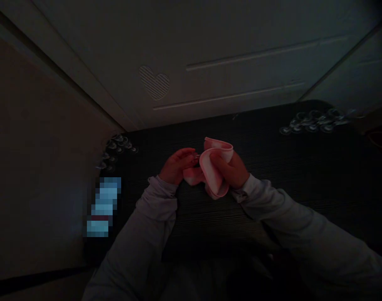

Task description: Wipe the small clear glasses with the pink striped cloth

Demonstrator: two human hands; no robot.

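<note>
In dim light my left hand [177, 165] has its fingers closed round a small clear glass [196, 157], of which only a bit shows at the fingertips. My right hand [235, 168] grips a folded pink cloth [214, 171], thumb pressed on its near face. The cloth's left edge hangs below the left hand's fingers, beside the glass. Whether cloth and glass touch is hard to make out. Both hands are over the middle of the dark table [206, 225].
Several small clear glasses [117, 144] stand in a cluster at the table's left end. Another group of glasses [316, 121] is at the far right. A phone with a lit, blurred screen [104, 207] lies at left. Behind rises a pale panel with a heart relief [155, 82].
</note>
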